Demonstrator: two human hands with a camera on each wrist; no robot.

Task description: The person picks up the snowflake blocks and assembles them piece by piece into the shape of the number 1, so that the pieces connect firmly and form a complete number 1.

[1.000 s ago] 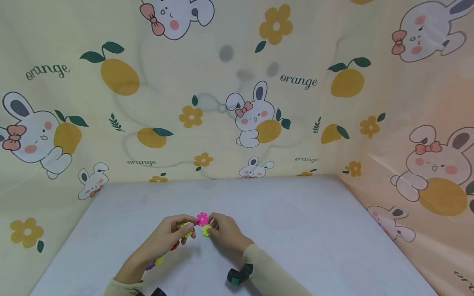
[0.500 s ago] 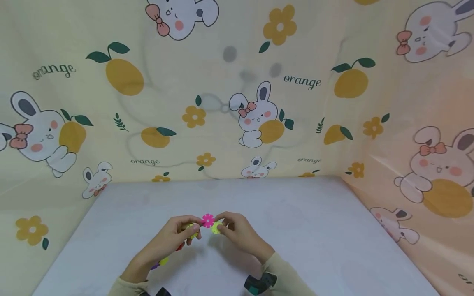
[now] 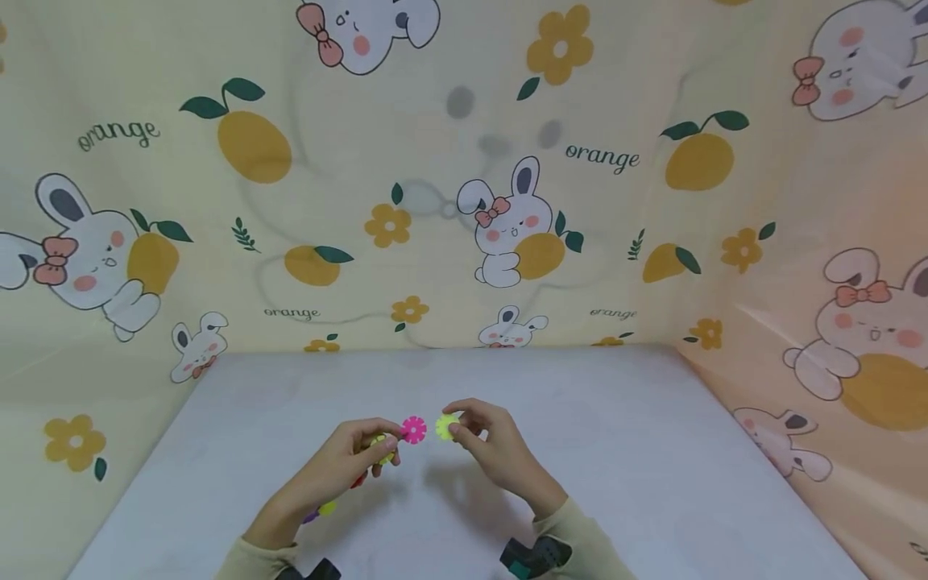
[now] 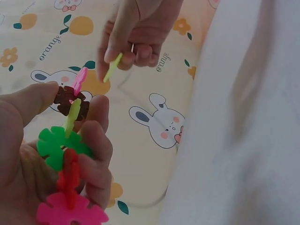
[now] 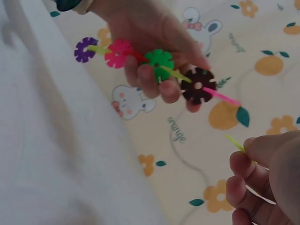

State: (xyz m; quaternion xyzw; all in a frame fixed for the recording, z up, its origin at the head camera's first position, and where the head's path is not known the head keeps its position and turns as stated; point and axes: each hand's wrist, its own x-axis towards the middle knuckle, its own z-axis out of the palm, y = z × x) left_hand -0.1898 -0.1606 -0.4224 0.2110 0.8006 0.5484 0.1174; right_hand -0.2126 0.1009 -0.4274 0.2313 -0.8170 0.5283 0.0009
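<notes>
My left hand [image 3: 351, 457] holds a chain of interlocking snowflake discs, with thumb and fingers at the brown disc [image 5: 193, 89]. A pink disc [image 3: 414, 430] forms the chain's far end, beyond the fingertips. Behind the brown one follow a yellow disc, a green disc [image 5: 159, 63], a red one, another pink one and another yellow one, down to a purple disc [image 5: 84, 51]. My right hand [image 3: 500, 451] pinches a single yellow-green disc [image 3: 445, 427] by its edge. A small gap separates that disc from the pink end, at about the same height in the head view.
Both hands are above a white tabletop [image 3: 652, 451], where their shadows fall. A patterned cloth [image 3: 406, 266] with rabbits and oranges stands behind and at the sides. Dark wrist devices [image 3: 535, 556] sit at both sleeves.
The right hand has drawn its yellow-green disc away from the pink end disc, rightward and slightly up. The left hand keeps its hold on the chain, and the head view has shifted slightly.
</notes>
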